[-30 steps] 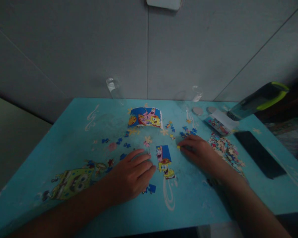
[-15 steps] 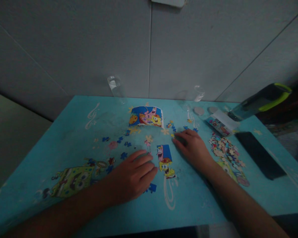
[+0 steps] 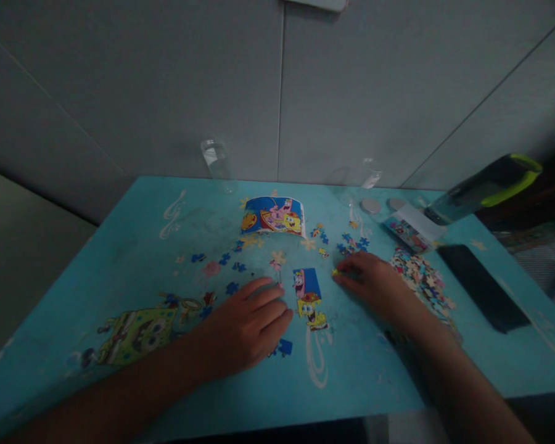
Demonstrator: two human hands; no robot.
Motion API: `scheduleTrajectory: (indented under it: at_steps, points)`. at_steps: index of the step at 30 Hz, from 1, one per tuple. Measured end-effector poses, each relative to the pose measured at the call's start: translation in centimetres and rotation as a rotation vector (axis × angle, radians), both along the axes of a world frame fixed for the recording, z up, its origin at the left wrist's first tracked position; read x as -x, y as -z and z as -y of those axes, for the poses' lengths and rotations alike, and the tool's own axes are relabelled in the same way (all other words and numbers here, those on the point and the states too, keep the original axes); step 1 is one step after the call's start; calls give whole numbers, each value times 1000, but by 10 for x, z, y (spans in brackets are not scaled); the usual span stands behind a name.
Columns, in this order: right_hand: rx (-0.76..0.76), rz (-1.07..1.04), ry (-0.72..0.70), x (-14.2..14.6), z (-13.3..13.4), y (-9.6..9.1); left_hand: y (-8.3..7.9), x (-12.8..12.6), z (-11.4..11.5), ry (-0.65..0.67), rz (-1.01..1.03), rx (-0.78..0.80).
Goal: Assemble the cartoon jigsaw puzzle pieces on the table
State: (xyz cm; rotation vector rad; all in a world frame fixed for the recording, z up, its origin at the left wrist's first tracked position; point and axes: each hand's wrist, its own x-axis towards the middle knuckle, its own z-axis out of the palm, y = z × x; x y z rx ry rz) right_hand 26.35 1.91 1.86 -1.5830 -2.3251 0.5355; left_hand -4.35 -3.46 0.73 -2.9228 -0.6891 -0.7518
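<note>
Turquoise cartoon-printed counter (image 3: 134,259) under a grey panelled wall: a person's left hand (image 3: 247,327) lies flat and relaxed, holding nothing, just left of a short assembled strip of blue-and-yellow jigsaw puzzle (image 3: 308,299). The right hand (image 3: 374,283), fingers curled, pinches a tiny yellow puzzle piece (image 3: 335,272) low against the counter, just right of that strip. A heap of loose multicoloured pieces (image 3: 420,277) lies beside the right wrist, and a curled colour reference print (image 3: 272,216) sits farther back. Seating so small a piece well likely calls for a light fingertip grip, turning it flat to match the print while the left hand steadies the strip. A clear plastic tube (image 3: 215,161) stands by the wall; nothing can be made out inside it.
</note>
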Motion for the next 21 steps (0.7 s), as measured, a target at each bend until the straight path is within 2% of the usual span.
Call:
scheduleTrajectory:
  at_steps: [6, 11, 14, 18, 21]
  points:
    - [26, -41, -95, -3, -1, 0, 4, 2, 1, -8, -38, 26]
    - [70, -83, -48, -1, 1, -3, 4, 0, 2, -8, -51, 42]
    - [162, -149, -42, 4, 7, -11, 2, -3, 1, -7, -58, 55]
    - [300, -268, -109, 15, 17, -22, 4, -7, 1, 7, -84, 98]
    - [378, -288, -169, 21, 22, -22, 7, -9, 1, 27, -101, 128]
